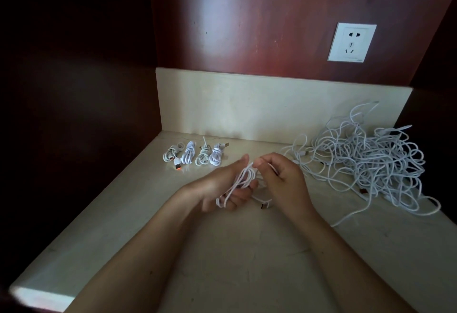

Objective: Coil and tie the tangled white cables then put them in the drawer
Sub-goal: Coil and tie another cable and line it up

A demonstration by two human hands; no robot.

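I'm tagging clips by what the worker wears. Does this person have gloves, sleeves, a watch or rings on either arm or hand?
Nothing worn shows. The left hand and right hand have no gloves and no rings that I can make out. The left forearm and right forearm carry no sleeve, watch or bracelet down to the frame's lower edge.

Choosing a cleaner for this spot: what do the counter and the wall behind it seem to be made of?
Counter: looks like pale polished stone, perhaps marble or an imitation, going by its faint veins and soft sheen. Wall: reddish-brown wood or veneer with a glossy finish. It reflects a bright patch of light, and the grain is barely visible.
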